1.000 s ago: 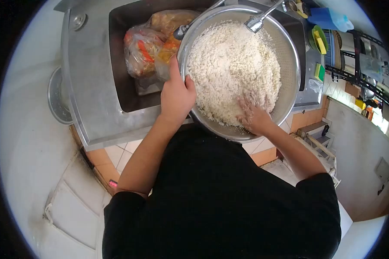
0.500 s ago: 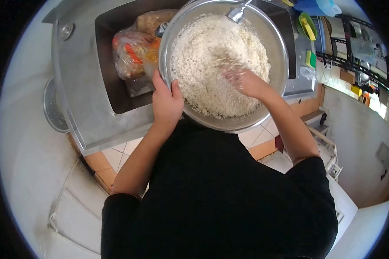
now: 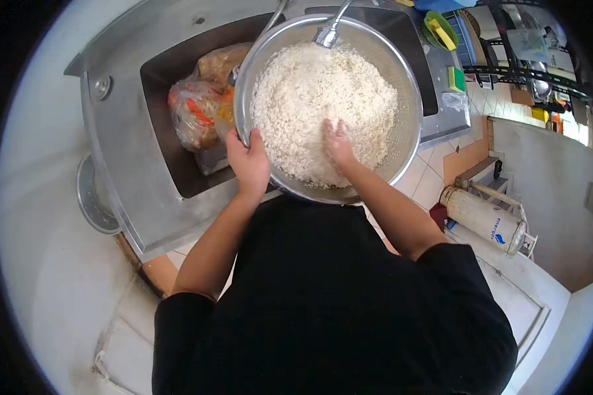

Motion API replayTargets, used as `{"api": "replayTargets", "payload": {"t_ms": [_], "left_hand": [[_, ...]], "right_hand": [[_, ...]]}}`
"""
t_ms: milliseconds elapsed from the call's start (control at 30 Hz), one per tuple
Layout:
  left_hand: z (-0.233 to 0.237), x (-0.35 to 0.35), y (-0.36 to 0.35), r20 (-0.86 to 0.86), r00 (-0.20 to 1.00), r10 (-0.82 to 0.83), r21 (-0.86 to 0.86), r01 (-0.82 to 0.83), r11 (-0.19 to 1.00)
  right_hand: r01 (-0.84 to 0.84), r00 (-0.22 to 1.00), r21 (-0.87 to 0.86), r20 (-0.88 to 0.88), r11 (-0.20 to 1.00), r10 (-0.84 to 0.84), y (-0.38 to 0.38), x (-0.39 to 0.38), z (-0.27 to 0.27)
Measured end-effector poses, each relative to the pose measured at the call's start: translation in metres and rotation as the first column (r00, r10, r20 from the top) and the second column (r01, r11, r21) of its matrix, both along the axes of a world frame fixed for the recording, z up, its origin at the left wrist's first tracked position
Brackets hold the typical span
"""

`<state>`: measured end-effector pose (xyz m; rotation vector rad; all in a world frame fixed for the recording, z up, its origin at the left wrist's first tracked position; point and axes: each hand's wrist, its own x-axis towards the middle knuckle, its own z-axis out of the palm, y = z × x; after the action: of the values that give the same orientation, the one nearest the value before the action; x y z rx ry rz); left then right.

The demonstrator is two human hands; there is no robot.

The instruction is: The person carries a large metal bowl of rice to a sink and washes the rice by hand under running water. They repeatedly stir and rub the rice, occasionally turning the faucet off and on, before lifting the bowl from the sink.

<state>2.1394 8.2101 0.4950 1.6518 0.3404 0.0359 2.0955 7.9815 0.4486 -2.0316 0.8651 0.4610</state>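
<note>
A large metal colander (image 3: 412,125) full of white rice (image 3: 296,85) sits over the sink. My left hand (image 3: 249,161) grips its left rim, thumb on top and fingers outside. My right hand (image 3: 339,145) is down in the rice near the middle, fingers stretched out and slightly apart, with grains around the fingertips. A chrome faucet head (image 3: 327,34) hangs over the far side of the rice.
Left in the sink basin (image 3: 161,145) lie plastic bags of food (image 3: 197,112). On the right counter are a green bowl (image 3: 439,31) and a sponge (image 3: 456,79). A gas cylinder (image 3: 484,220) lies lower right; a metal basin (image 3: 93,197) is at far left.
My right hand has moved left across the rice, its blurred stirring giving way to a clearer, outstretched pose. The view has shifted. My left hand keeps hold of the colander rim.
</note>
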Motion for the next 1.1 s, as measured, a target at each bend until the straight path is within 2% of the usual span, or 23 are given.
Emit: {"api": "replayTargets", "payload": {"t_ms": [100,133,167,200,267,300,367,433,533,600,667,700,733,767,800,833,867,900,933,967,1000,1033,1100], "left_hand": [[0.014,-0.013,0.000,-0.059,0.998,0.001,0.052,0.002,0.999],[0.013,-0.019,0.004,-0.055,0.998,-0.017,0.062,0.021,0.998],[0.013,-0.020,0.008,-0.063,0.998,-0.008,0.062,0.012,0.998],[0.017,-0.022,0.014,-0.059,0.995,-0.075,0.077,0.080,0.994],[0.021,-0.016,0.030,-0.068,0.987,-0.144,0.101,0.150,0.984],[0.020,-0.002,0.036,-0.093,0.982,-0.165,0.119,0.176,0.977],[0.021,0.030,0.034,-0.120,0.974,-0.192,0.138,0.208,0.968],[0.024,0.057,0.025,0.093,0.979,-0.180,0.220,0.156,0.963],[0.003,0.052,0.023,0.097,0.990,-0.104,0.089,0.096,0.991],[-0.003,0.041,0.023,0.070,0.995,-0.074,0.037,0.072,0.997],[-0.002,0.031,0.019,0.032,0.998,-0.050,-0.027,0.051,0.998],[-0.001,0.027,0.018,0.001,1.000,-0.015,-0.139,0.015,0.990],[-0.001,0.024,0.016,-0.032,0.999,0.018,-0.248,-0.025,0.968],[0.000,0.022,0.014,-0.035,0.999,0.018,-0.255,-0.027,0.966],[0.001,0.020,0.013,-0.032,0.999,0.030,-0.256,-0.038,0.966],[0.001,0.018,0.014,-0.029,0.999,0.041,-0.254,-0.047,0.966],[0.004,0.017,0.013,-0.027,0.999,0.038,-0.255,-0.044,0.966],[0.007,0.017,0.011,-0.032,0.998,0.049,-0.272,-0.056,0.961],[0.010,0.017,0.010,-0.040,0.997,0.058,-0.291,-0.067,0.954],[0.013,0.016,0.010,-0.039,0.998,0.053,-0.296,-0.063,0.953],[0.016,0.017,0.010,-0.016,1.000,0.027,-0.177,-0.030,0.984],[0.019,0.017,0.010,-0.002,1.000,0.004,-0.053,-0.004,0.999],[0.030,0.016,0.011,-0.034,0.999,-0.041,0.046,0.043,0.998]], "right_hand": [[0.084,0.993,0.175,-0.100,0.981,-0.067,0.017,0.023,0.046],[-0.289,0.956,0.122,-0.017,0.949,0.294,-0.017,0.018,0.034],[-0.588,0.805,0.009,0.095,0.808,0.585,-0.050,0.013,0.023],[-0.597,0.799,0.150,0.194,0.788,0.569,-0.068,0.023,0.051],[-0.608,0.793,-0.078,-0.013,0.790,0.609,-0.102,0.050,0.091],[-0.652,0.749,-0.278,-0.089,0.705,0.657,-0.122,0.061,0.092],[-0.673,0.710,-0.456,-0.177,0.582,0.682,-0.140,0.083,0.078],[-0.606,0.661,-0.751,-0.292,0.262,0.692,-0.144,0.097,0.064],[-0.577,0.746,-0.732,-0.292,0.363,0.598,-0.142,0.073,0.027],[-0.784,0.602,-0.486,-0.444,0.386,0.664,-0.130,0.044,0.051],[-0.755,0.655,-0.366,-0.378,0.544,0.654,-0.118,0.002,0.043],[-0.759,0.651,-0.364,-0.391,0.541,0.651,-0.110,-0.016,0.032],[-0.833,0.549,-0.384,-0.492,0.397,0.676,-0.101,-0.032,0.018],[-0.889,0.442,-0.387,-0.586,0.244,0.679,-0.090,-0.040,0.012],[-0.889,0.442,-0.389,-0.590,0.242,0.676,-0.074,-0.038,0.023],[-0.562,0.811,-0.298,-0.381,0.771,0.444,-0.058,-0.035,0.034],[-0.023,0.969,-0.065,-0.245,0.998,0.006,-0.039,-0.031,0.046],[-0.019,0.971,-0.067,-0.240,0.998,0.003,-0.022,-0.027,0.055],[0.382,0.923,0.305,-0.172,0.873,-0.344,-0.006,-0.026,0.063],[0.618,0.733,0.624,-0.236,0.478,-0.638,0.006,-0.026,0.065],[0.614,0.735,0.623,-0.229,0.485,-0.638,0.009,-0.022,0.054],[0.582,0.690,0.704,-0.164,0.407,-0.705,0.011,-0.020,0.037],[0.539,0.636,0.772,-0.109,0.338,-0.764,0.019,-0.010,0.040]]}}
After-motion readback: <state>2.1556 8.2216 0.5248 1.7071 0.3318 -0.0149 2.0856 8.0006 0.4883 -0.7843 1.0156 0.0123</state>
